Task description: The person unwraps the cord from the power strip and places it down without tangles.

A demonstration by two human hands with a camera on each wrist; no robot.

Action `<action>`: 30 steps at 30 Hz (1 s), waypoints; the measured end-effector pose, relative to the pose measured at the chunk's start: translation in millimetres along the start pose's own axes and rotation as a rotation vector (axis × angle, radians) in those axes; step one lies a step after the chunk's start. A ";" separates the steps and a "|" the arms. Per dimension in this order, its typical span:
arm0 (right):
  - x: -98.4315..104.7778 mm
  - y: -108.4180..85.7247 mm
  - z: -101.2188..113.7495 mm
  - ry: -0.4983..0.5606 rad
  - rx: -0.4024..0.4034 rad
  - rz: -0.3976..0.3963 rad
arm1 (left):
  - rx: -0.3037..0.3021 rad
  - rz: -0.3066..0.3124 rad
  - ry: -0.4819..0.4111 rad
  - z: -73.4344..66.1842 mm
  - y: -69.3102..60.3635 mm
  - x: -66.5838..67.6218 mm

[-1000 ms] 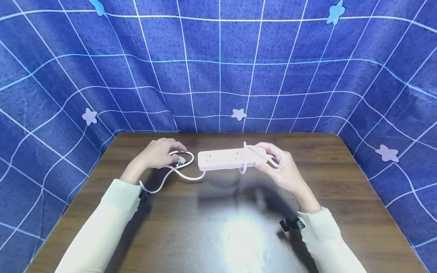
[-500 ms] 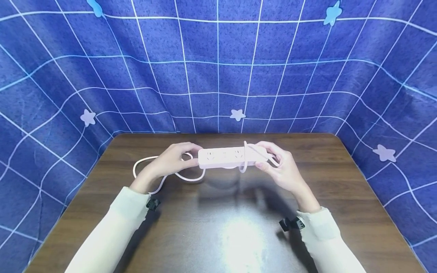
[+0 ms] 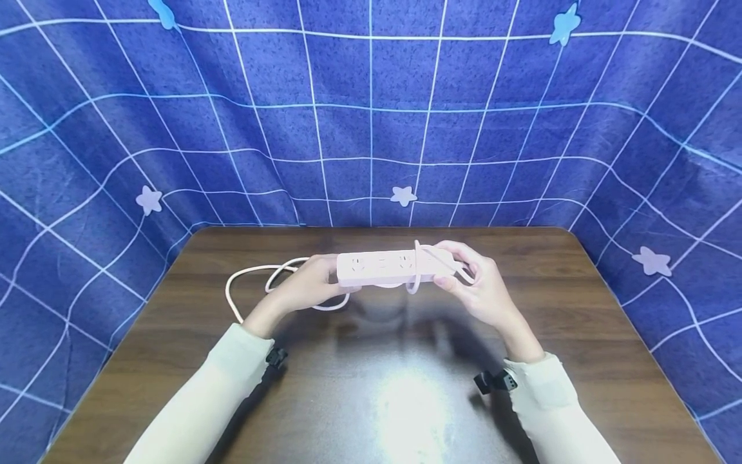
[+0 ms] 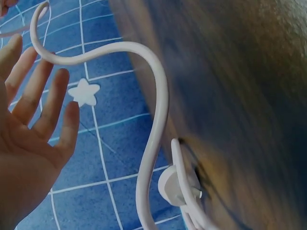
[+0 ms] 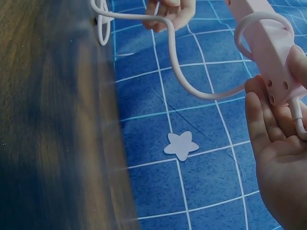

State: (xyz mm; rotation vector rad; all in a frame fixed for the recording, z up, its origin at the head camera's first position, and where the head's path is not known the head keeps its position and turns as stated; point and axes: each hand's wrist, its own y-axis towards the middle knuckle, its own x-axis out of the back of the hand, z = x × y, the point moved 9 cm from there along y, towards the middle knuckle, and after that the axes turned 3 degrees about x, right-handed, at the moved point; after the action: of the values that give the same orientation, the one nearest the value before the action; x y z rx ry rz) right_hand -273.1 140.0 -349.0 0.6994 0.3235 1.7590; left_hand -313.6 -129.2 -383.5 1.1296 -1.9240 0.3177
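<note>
A white power strip (image 3: 377,269) is raised above the wooden table, sockets showing in the head view. My right hand (image 3: 482,293) grips its right end, thumb in front and fingers behind. Part of the white cord (image 5: 175,64) loops around the strip near that hand. My left hand (image 3: 310,285) is at the strip's left end, partly hidden behind it. In the left wrist view its fingers (image 4: 45,103) are extended and spread, with the cord passing by their tips. The plug (image 4: 169,186) lies lower, beside a bend of the cord.
The brown wooden table (image 3: 324,412) fills the lower part of the head view, with a bright glare near its front. A blue gridded curtain (image 3: 371,129) with stars surrounds the back and sides. Slack cord (image 3: 237,274) curves around the left forearm.
My left hand has moved right, from the plug end of the cord to the strip's left end, uncovering cord loops behind it. The right hand and strip stay nearly still.
</note>
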 end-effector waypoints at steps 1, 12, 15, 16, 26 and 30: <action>-0.2 0.1 -0.2 0.002 -0.001 0.000 | 0.004 -0.003 0.002 0.4 0.0 -0.7; -3.0 0.2 -1.8 0.000 0.000 0.008 | 0.006 0.019 0.031 1.5 3.4 -13.4; -4.1 0.0 -1.1 0.004 0.000 0.010 | 0.017 0.027 0.030 3.5 4.7 -16.7; -4.3 -0.1 -1.1 0.002 0.000 0.011 | 0.024 0.031 0.027 4.8 5.0 -17.8; -6.5 -1.5 -0.9 -0.008 0.006 0.025 | -0.015 0.028 0.057 2.6 2.8 -19.1; -9.0 -2.0 -1.3 0.005 0.000 0.041 | -0.021 -0.018 0.093 4.8 5.1 -13.3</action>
State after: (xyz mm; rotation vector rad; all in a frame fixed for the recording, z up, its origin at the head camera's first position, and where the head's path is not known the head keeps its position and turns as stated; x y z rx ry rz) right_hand -270.9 132.4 -353.7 0.7062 0.3148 1.7999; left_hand -317.4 -121.3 -395.7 1.0996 -1.8307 0.3338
